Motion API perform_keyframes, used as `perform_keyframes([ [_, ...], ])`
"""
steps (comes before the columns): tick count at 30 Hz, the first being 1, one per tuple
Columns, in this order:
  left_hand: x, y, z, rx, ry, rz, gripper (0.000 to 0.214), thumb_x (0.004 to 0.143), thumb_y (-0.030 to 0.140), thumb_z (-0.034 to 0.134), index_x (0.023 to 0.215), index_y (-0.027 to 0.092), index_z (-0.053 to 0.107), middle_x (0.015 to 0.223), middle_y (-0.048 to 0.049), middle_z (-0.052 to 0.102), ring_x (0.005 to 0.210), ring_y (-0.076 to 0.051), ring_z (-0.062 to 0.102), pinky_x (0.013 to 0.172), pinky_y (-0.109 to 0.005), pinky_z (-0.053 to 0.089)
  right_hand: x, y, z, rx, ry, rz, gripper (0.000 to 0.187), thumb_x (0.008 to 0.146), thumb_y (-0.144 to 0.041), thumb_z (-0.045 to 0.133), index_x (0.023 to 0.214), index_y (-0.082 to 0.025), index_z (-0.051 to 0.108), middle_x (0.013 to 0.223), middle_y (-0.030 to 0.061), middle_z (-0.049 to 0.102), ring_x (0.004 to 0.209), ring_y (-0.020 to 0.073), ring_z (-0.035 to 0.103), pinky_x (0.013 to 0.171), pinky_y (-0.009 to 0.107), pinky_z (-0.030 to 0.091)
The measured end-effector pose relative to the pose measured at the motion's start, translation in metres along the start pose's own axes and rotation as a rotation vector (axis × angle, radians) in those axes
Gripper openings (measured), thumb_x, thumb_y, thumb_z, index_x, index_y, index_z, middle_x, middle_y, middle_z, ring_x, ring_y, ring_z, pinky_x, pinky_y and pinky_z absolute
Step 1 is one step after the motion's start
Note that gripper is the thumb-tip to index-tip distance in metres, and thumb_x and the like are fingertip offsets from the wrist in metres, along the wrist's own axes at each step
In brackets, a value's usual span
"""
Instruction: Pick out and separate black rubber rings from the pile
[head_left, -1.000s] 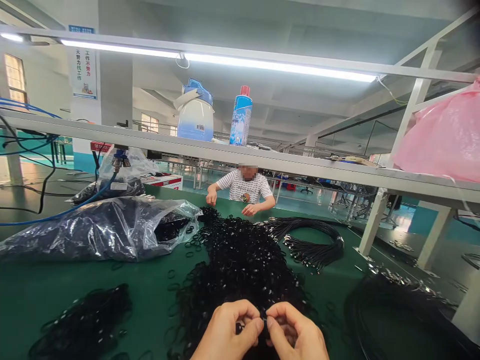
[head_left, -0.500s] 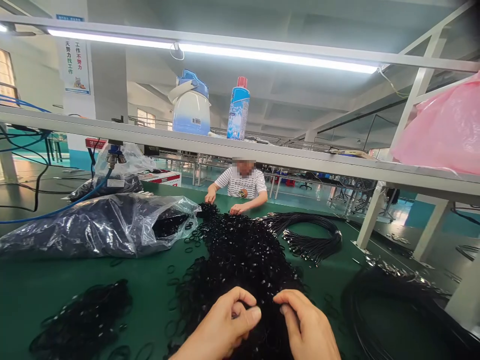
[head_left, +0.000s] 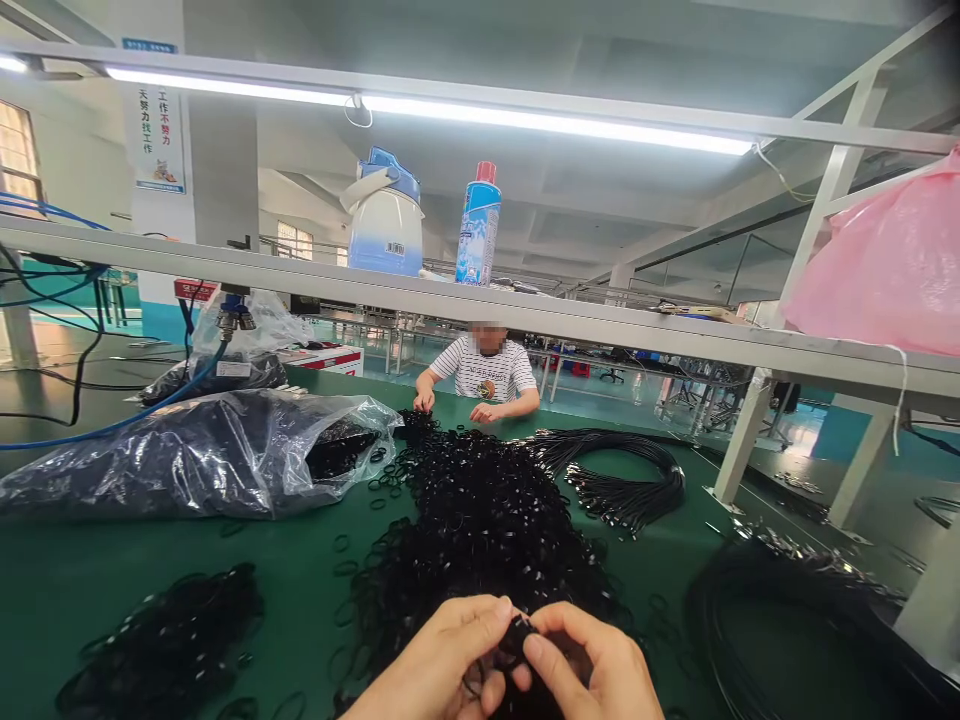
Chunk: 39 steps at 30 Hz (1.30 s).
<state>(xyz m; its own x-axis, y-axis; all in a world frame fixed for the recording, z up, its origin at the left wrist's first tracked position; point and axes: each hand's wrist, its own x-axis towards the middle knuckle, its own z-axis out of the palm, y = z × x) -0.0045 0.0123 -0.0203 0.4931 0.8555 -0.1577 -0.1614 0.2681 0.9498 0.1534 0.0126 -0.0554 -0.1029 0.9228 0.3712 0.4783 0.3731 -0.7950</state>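
From afar, I pinch a small clump of black rings (head_left: pixel 521 630) between my left hand (head_left: pixel 442 655) and right hand (head_left: pixel 598 665).
Each grip is closed on the clump above a heap of loose rings (head_left: pixel 480 510) on the green surface (head_left: pixel 300 560); opposite, a co-worker (head_left: pixel 487 366) in a striped shirt (head_left: pixel 520 366) has one hand (head_left: pixel 424 399) at the heap.

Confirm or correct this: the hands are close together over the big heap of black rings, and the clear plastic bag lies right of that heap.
Wrong side: the head view shows the clear plastic bag lying left of the big heap of black rings. The left hand and right hand are close together over that heap.
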Motion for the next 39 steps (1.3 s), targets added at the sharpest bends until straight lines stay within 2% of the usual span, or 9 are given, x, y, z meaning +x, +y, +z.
perform_keyframes([
  [4, 0.003, 0.000, -0.004, 0.133, 0.114, 0.027, 0.032, 0.068, 0.041, 0.069, 0.081, 0.012, 0.062, 0.070, -0.0038, 0.063, 0.043, -0.003, 0.036, 0.037, -0.016, 0.016, 0.004, -0.001, -0.011, 0.146, 0.000, 0.106, 0.019, 0.071, -0.038, 0.061, 0.071, -0.020, 0.067, 0.063, 0.0016, 0.067, 0.057, 0.0168, 0.058, 0.052, 0.023, 0.043],
  [8, 0.005, 0.002, -0.008, 0.066, 0.249, 0.066, 0.022, 0.072, 0.035, 0.062, 0.074, 0.014, 0.056, 0.058, 0.0013, 0.058, 0.038, -0.001, 0.027, 0.038, -0.016, 0.010, 0.008, -0.001, -0.023, 0.268, 0.006, 0.159, 0.021, 0.071, -0.039, 0.064, 0.068, -0.018, 0.064, 0.062, 0.0021, 0.063, 0.060, 0.0170, 0.057, 0.053, 0.023, 0.044],
  [14, 0.006, -0.001, -0.006, 0.183, 0.179, 0.050, 0.037, 0.070, 0.050, 0.063, 0.074, 0.015, 0.055, 0.048, 0.0018, 0.058, 0.029, -0.001, 0.026, 0.031, -0.016, 0.009, 0.005, -0.002, -0.006, 0.434, 0.045, 0.142, 0.031, 0.065, -0.045, 0.068, 0.080, -0.017, 0.068, 0.075, 0.0065, 0.069, 0.065, 0.0193, 0.062, 0.049, 0.022, 0.043],
  [18, 0.008, -0.007, -0.004, 0.259, 0.170, 0.142, 0.041, 0.074, 0.055, 0.058, 0.071, 0.015, 0.053, 0.041, 0.0023, 0.057, 0.025, -0.001, 0.029, 0.029, -0.016, 0.010, 0.002, -0.005, 0.005, 0.516, 0.063, 0.156, 0.030, 0.063, -0.045, 0.072, 0.070, -0.015, 0.068, 0.059, 0.0038, 0.066, 0.052, 0.0164, 0.060, 0.048, 0.024, 0.045],
  [25, 0.013, -0.007, -0.012, 0.181, 0.291, 0.191, 0.038, 0.071, 0.053, 0.061, 0.069, 0.016, 0.052, 0.048, 0.0023, 0.058, 0.029, -0.002, 0.032, 0.030, -0.015, 0.017, 0.008, 0.006, -0.018, 0.477, 0.183, 0.216, 0.029, 0.066, -0.045, 0.070, 0.073, -0.017, 0.062, 0.061, 0.0001, 0.058, 0.057, 0.0167, 0.058, 0.049, 0.024, 0.047],
  [28, 0.012, -0.002, -0.016, 0.217, 0.334, 0.176, 0.037, 0.071, 0.052, 0.060, 0.072, 0.016, 0.054, 0.043, 0.0034, 0.055, 0.029, -0.002, 0.030, 0.032, -0.015, 0.012, 0.009, 0.009, -0.023, 0.473, 0.263, 0.211, 0.027, 0.069, -0.045, 0.066, 0.076, -0.019, 0.060, 0.061, -0.0008, 0.058, 0.058, 0.0165, 0.059, 0.049, 0.023, 0.046],
  [32, 0.011, -0.001, -0.015, 0.259, 0.285, 0.137, 0.040, 0.071, 0.056, 0.058, 0.074, 0.016, 0.056, 0.033, 0.0068, 0.047, 0.026, -0.002, 0.025, 0.032, -0.015, 0.010, 0.009, 0.011, -0.021, 0.446, 0.127, 0.202, 0.023, 0.071, -0.040, 0.065, 0.079, -0.019, 0.062, 0.065, 0.0012, 0.064, 0.063, 0.0182, 0.062, 0.052, 0.023, 0.048],
  [36, 0.012, -0.004, -0.013, 0.208, 0.228, 0.152, 0.036, 0.071, 0.050, 0.063, 0.074, 0.015, 0.057, 0.051, 0.0015, 0.060, 0.034, -0.003, 0.035, 0.032, -0.014, 0.018, 0.009, 0.014, -0.020, 0.313, 0.025, 0.182, 0.028, 0.073, -0.037, 0.064, 0.092, -0.018, 0.068, 0.084, 0.0068, 0.071, 0.078, 0.0227, 0.065, 0.071, 0.030, 0.051],
  [39, 0.012, -0.004, -0.011, 0.209, 0.193, 0.170, 0.034, 0.071, 0.046, 0.065, 0.076, 0.013, 0.058, 0.059, -0.0004, 0.063, 0.036, -0.002, 0.035, 0.034, -0.014, 0.020, 0.009, 0.015, -0.022, 0.287, 0.018, 0.170, 0.025, 0.072, -0.037, 0.065, 0.087, -0.017, 0.070, 0.083, 0.0074, 0.072, 0.080, 0.0248, 0.066, 0.074, 0.031, 0.051],
])
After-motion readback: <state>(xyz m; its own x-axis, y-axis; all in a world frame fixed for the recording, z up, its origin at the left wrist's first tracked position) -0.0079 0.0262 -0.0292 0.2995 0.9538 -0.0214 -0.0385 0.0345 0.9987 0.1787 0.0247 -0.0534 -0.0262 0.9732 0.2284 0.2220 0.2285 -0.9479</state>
